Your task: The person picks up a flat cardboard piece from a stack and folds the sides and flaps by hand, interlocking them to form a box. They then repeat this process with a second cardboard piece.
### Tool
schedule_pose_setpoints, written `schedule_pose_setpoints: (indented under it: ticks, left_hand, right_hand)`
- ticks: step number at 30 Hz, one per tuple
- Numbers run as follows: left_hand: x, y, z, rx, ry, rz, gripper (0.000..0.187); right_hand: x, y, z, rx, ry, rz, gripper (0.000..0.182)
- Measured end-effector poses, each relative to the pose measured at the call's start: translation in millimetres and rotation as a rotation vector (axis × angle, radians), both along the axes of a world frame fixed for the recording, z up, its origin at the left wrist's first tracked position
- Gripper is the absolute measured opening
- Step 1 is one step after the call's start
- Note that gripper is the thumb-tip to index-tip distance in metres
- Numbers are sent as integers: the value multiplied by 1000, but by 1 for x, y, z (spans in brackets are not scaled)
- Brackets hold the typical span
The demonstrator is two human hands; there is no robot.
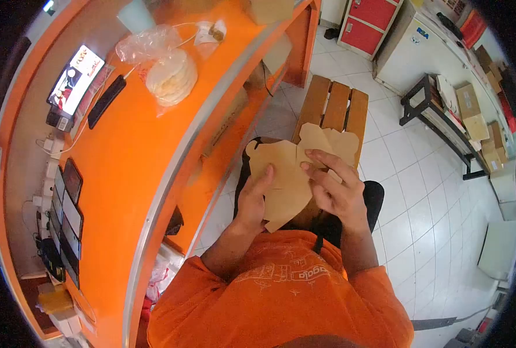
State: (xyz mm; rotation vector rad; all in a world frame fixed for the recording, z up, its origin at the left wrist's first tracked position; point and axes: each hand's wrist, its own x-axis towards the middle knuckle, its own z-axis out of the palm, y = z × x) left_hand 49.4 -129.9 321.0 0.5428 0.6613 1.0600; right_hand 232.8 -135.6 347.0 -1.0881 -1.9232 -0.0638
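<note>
A brown cardboard takeaway box (281, 177), still partly flat with cut flaps, is held over my lap. My left hand (252, 200) grips its left side, the thumb pressed on the face and the other fingers hidden behind. My right hand (339, 188) closes on the right part of the cardboard, thumb and fingertips at a crease. Rounded flaps stick out beyond the right fingers, overlapping the wooden slatted bench (322, 98) in this view.
To my left runs an orange counter (136, 139) with a metal edge. On it are a plastic bag of round pale flat pieces (172, 76), a lit screen (77, 80), a black power strip (107, 101) and several phones (71, 214). A black-framed rack (444, 122) stands right.
</note>
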Motion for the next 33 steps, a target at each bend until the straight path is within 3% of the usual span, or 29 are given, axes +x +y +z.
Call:
schedule_pose_setpoints:
  ticks: [3,6,9,15,18,21,24,27,30,33]
  left_hand:
    - [2,3,2,69,97,-19,47]
    - [3,2,5,-23,0,-68,47]
    - [7,-1,11,1,22,-56,46]
    - [9,2,13,-7,43,-46,47]
    - [10,5,1,-15,-118,-5,48]
    - [8,9,-13,70,-57,-15,49]
    - [8,11,-24,209,-70,-103,48]
    - [2,12,-28,47,-19,-109,46]
    - [4,10,-20,220,187,-60,38]
    - [7,16,-18,395,498,-1,28]
  right_hand:
    - [12,11,-12,45,113,76,22]
    - [16,16,-19,79,177,85,19]
    - [16,5,-22,66,56,-49,18]
    - [10,5,-22,54,96,-47,24]
    - [1,9,-4,3,89,63,25]
    - [4,11,-16,-98,293,182,26]
    - [-5,9,-20,-358,707,-44,24]
    - [8,3,-46,-835,1078,181,25]
    - [-4,1,-36,-655,1131,123,23]
    - [-4,4,-38,-480,903,31,22]
